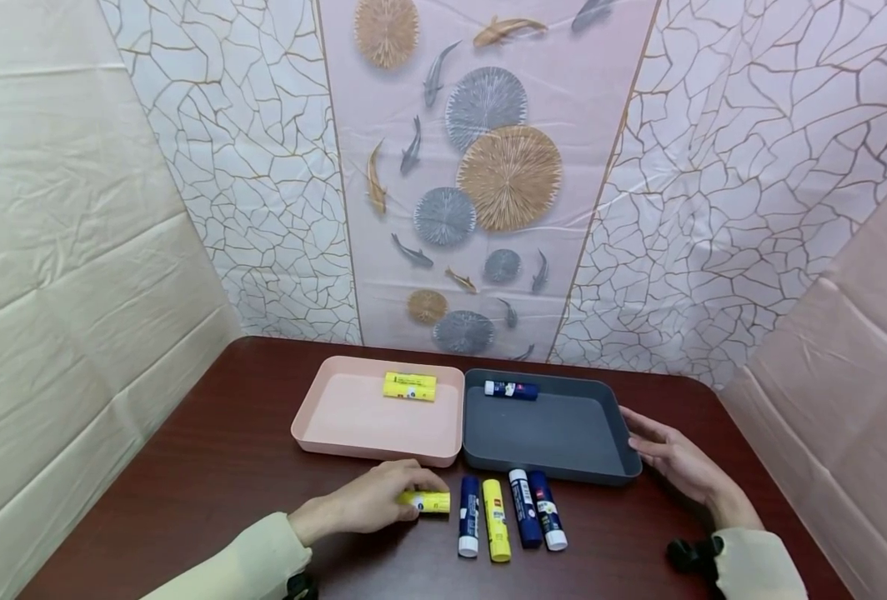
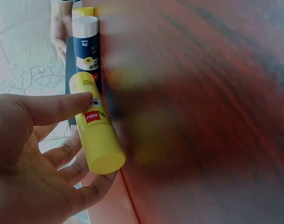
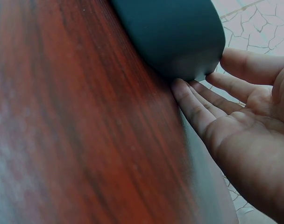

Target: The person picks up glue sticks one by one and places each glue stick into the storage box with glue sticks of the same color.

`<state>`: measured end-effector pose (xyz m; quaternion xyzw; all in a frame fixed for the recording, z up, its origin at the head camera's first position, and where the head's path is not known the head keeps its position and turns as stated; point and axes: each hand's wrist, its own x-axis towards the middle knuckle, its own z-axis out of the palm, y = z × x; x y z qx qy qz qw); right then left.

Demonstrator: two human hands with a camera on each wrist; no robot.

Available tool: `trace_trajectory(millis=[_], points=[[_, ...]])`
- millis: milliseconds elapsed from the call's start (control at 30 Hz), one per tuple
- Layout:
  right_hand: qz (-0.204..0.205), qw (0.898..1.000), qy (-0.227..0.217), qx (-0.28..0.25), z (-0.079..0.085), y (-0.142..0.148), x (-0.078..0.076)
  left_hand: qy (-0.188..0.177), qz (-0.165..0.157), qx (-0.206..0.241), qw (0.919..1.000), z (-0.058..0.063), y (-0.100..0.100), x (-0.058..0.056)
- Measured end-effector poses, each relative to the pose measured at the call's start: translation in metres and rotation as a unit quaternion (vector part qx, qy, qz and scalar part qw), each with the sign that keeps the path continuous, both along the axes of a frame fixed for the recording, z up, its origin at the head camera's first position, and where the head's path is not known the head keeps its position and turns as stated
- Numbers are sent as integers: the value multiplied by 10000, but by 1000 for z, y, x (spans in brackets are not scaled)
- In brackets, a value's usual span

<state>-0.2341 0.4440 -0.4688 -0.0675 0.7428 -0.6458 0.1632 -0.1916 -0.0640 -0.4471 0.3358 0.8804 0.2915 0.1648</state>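
So my left hand [image 1: 376, 498] has 1 yellow glue stick [image 1: 432, 502] pinched between thumb and fingers, just off the near-left corner of the dark gray tray [image 1: 548, 433]. My right hand [image 1: 679, 462] is pretty open, fairly straight fingers touching that gray tray's right end. There's 1 navy glue stick [image 1: 513, 390] inside the gray tray, back left. Pink tray [image 1: 353, 417] sits right against its left side, holding at least 1 yellow stick [image 1: 409, 392]. In front of the gray tray: 3 navy sticks [image 1: 524, 510] and 1 yellow one [image 1: 496, 520], lined up.
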Motion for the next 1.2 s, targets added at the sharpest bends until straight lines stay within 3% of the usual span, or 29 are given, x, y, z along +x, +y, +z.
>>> trace_trajectory(millis=[300, 633, 933, 1200], points=[[60, 9999, 90, -31, -1, -1, 0, 159, -77, 221, 9996, 4, -2, -2], [101, 9999, 62, -117, -2, 1, -1, 93, -216, 585, 9980, 10, -6, -8], [18, 9999, -15, -123, -4, 3, -3, 324, -318, 873, 9951, 26, -8, -18], [88, 9998, 62, -186, -5, 2, -3, 439, -176, 1194, 9917, 35, -12, -26]])
